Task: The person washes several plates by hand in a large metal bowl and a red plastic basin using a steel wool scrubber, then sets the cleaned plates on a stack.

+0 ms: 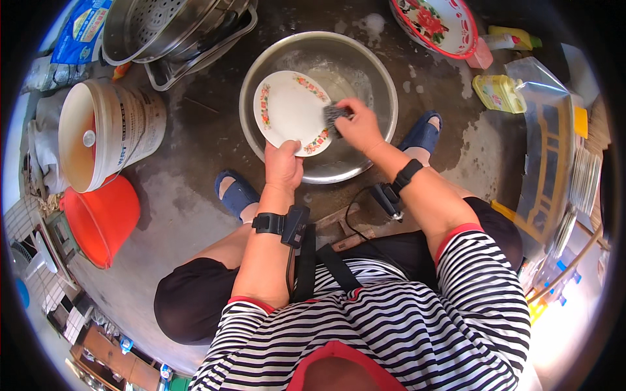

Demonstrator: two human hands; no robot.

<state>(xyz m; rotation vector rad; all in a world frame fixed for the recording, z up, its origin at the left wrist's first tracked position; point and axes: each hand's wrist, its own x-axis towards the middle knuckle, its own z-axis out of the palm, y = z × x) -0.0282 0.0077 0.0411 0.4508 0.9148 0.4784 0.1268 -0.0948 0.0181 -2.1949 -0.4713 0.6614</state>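
A white plate (pixel 290 107) with bands of red and orange flowers on its rim is tilted over a wide metal basin (pixel 253 72). My left hand (pixel 283 163) grips the plate's near edge, its fingers hidden beneath. A dark grey scouring pad (pixel 335 117) is pinched in my right hand (pixel 358 125) and rests against the plate's right rim. Shallow water (pixel 349 85) shows in the basin behind the plate.
A white bucket (pixel 134 127) lies tipped at left beside a red bucket (pixel 107 218). Steel pots (pixel 156 32) stand far left. At far right are a floral enamel basin (pixel 433 26) and a yellow bottle (pixel 499 93). My slippered feet flank the metal basin.
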